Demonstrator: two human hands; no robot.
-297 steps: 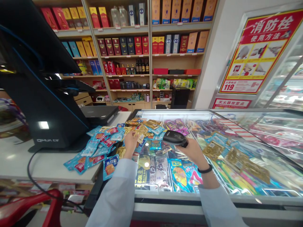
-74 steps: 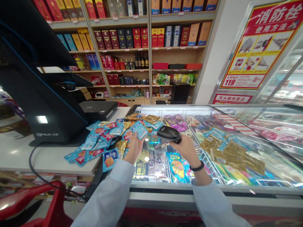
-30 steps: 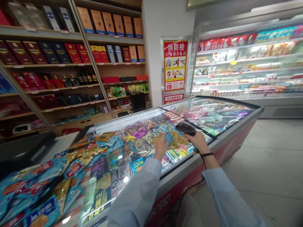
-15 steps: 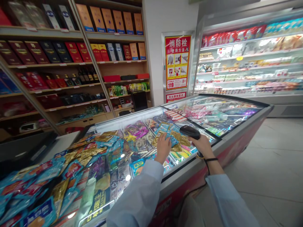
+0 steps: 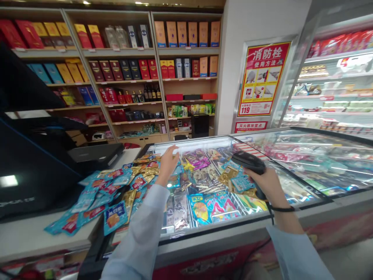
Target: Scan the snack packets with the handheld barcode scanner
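Note:
My right hand (image 5: 271,186) grips a black handheld barcode scanner (image 5: 249,161), its head pointing left over the glass-topped freezer (image 5: 204,229). A cord runs down from the scanner's handle. Beneath it lies a small group of blue and gold snack packets (image 5: 241,182) on the glass. Farther left, my left hand (image 5: 169,161) is raised over the glass with its fingers stretched out and nothing seen in them. Close by it is the right end of a large spread pile of blue and gold snack packets (image 5: 116,182), which reaches onto the white counter.
At left stands a black checkout terminal (image 5: 35,163) on a white counter (image 5: 46,245). Shelves of boxed bottles (image 5: 125,70) line the back wall. A red fire-hydrant sign (image 5: 262,77) hangs beside a lit refrigerated display (image 5: 332,93). Ice-cream packs (image 5: 214,208) show under the glass.
My left hand has left the small group of packets and moved left toward the large pile. The view has turned left. The scanner stays in my right hand above the small group.

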